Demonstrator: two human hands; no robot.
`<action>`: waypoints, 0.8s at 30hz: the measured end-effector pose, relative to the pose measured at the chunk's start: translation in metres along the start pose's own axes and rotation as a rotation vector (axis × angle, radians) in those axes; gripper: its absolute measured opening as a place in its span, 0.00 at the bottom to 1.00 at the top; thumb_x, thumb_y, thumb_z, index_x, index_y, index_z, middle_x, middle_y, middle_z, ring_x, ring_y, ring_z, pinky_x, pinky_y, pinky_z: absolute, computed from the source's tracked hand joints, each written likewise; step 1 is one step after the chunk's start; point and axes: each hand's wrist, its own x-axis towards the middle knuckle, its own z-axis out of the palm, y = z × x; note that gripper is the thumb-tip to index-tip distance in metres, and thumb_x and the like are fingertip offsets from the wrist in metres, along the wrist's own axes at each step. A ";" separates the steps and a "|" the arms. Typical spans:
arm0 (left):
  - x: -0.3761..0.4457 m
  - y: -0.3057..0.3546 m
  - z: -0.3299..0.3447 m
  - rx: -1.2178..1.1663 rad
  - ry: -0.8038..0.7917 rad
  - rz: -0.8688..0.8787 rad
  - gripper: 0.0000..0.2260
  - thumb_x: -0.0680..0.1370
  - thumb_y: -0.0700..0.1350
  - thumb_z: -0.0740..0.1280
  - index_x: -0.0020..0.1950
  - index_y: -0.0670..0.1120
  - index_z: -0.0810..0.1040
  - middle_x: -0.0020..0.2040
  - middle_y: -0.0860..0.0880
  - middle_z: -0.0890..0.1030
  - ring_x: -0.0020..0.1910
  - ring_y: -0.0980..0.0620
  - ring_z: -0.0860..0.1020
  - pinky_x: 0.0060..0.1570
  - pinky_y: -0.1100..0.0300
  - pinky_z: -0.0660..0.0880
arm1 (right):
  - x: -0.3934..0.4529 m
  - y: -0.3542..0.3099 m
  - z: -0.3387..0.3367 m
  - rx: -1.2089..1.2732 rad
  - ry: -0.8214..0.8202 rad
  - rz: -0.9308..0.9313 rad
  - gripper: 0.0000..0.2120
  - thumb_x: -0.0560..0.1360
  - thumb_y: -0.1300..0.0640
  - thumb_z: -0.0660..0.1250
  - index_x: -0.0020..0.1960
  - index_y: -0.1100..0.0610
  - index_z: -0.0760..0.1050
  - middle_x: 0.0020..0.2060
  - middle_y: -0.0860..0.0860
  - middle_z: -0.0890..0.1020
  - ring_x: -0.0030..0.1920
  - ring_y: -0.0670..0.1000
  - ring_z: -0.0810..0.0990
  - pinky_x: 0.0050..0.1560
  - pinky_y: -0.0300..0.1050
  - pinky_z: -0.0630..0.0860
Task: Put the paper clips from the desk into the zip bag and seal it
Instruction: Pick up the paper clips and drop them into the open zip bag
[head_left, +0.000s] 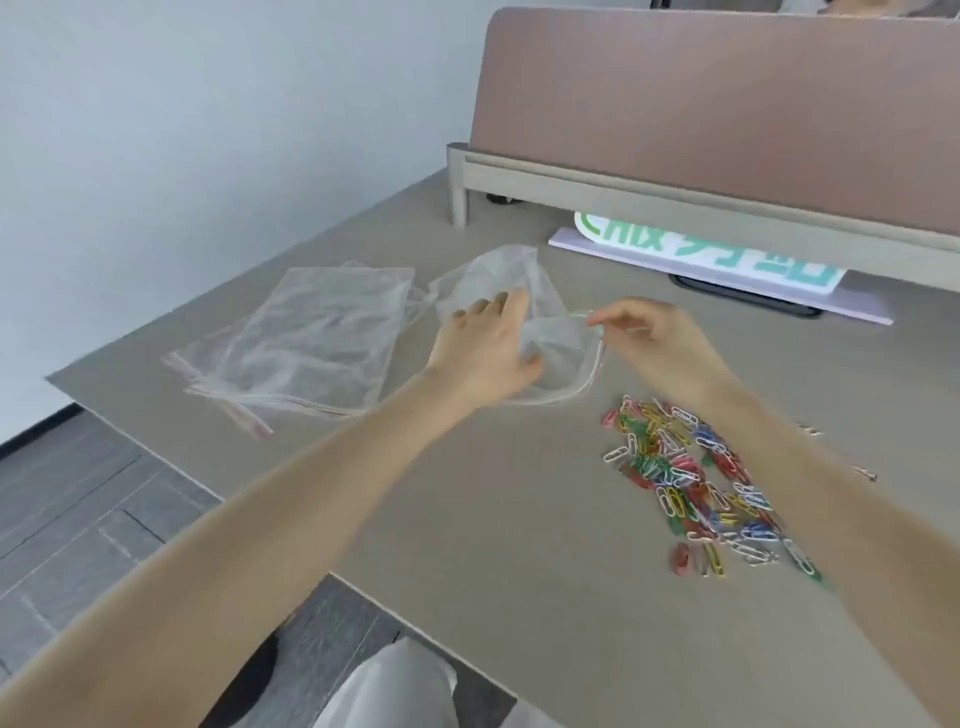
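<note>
The paper clips (696, 483) lie in a bright pile on the desk (467, 519), just below the right hand (654, 338). That hand pinches the zip bag's (524, 306) open edge. The left hand (488, 348) grips the bag's other side. More bags (311, 338) lie left.

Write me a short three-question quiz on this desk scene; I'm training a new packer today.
1. True or false: the paper clips are already inside the zip bag.
2. Which hand pinches the bag's zip edge?
A. left hand
B. right hand
3. Fill in: the spare zip bags lie flat to the ___ of the held bag.

Key
1. False: they lie in a pile on the desk.
2. B; the left hand holds the bag's body.
3. left
</note>
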 end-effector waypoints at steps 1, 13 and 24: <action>-0.005 0.004 0.001 0.033 -0.023 -0.013 0.18 0.74 0.51 0.63 0.57 0.42 0.65 0.54 0.45 0.74 0.54 0.43 0.73 0.47 0.53 0.65 | -0.012 0.005 0.001 -0.023 0.021 0.025 0.09 0.76 0.57 0.61 0.48 0.44 0.78 0.53 0.45 0.80 0.51 0.50 0.80 0.49 0.42 0.75; -0.019 0.019 0.014 0.130 -0.117 -0.133 0.15 0.74 0.32 0.55 0.58 0.43 0.66 0.46 0.42 0.77 0.41 0.41 0.75 0.34 0.56 0.66 | -0.056 0.053 0.014 -0.434 -0.221 0.159 0.19 0.75 0.45 0.62 0.64 0.48 0.70 0.65 0.51 0.70 0.66 0.56 0.66 0.65 0.56 0.65; 0.018 0.050 0.061 -0.331 0.121 -0.042 0.18 0.79 0.42 0.56 0.69 0.51 0.68 0.34 0.48 0.74 0.38 0.42 0.74 0.40 0.53 0.73 | -0.027 0.068 0.006 -0.453 -0.203 0.043 0.06 0.73 0.53 0.64 0.46 0.45 0.78 0.53 0.49 0.76 0.56 0.52 0.74 0.58 0.55 0.72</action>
